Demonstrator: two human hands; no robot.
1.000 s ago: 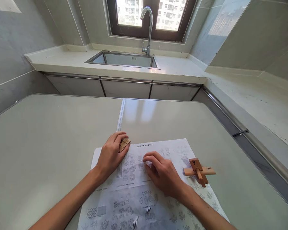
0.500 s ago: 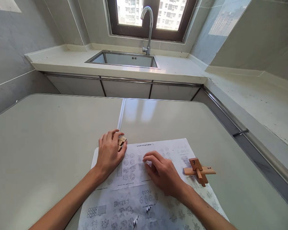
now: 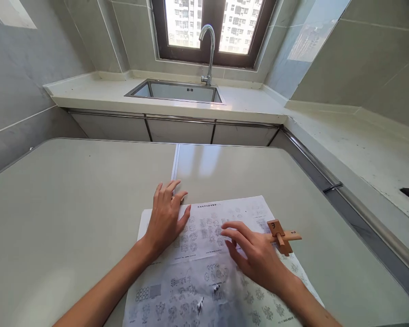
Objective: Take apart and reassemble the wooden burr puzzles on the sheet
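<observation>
A printed sheet of paper (image 3: pixel 191 286) with rows of small diagrams and two torn spots lies on the pale table. My left hand (image 3: pixel 165 215) rests at the sheet's upper left edge, its fingers spread. Small wooden pieces are almost wholly hidden behind those fingers; whether they touch them I cannot tell. Over the sheet's right half, my right hand (image 3: pixel 255 252) is empty, with fingers loosely curved and apart. Just beyond it, a wooden puzzle of crossed pieces (image 3: pixel 282 238) with numbers marked on it sits at the sheet's right edge, partly covered by the hand.
The table (image 3: pixel 88 190) has a seam strip running down its middle. Behind it stands a counter with a sink (image 3: pixel 177 92) and a tall faucet (image 3: pixel 209 54) under a window. Another counter (image 3: pixel 354 136) runs along the right side.
My left hand has shifted slightly right and its fingers have spread, so the wooden pieces that showed beside it are now mostly covered. My right hand has moved right, closer to the wooden puzzle.
</observation>
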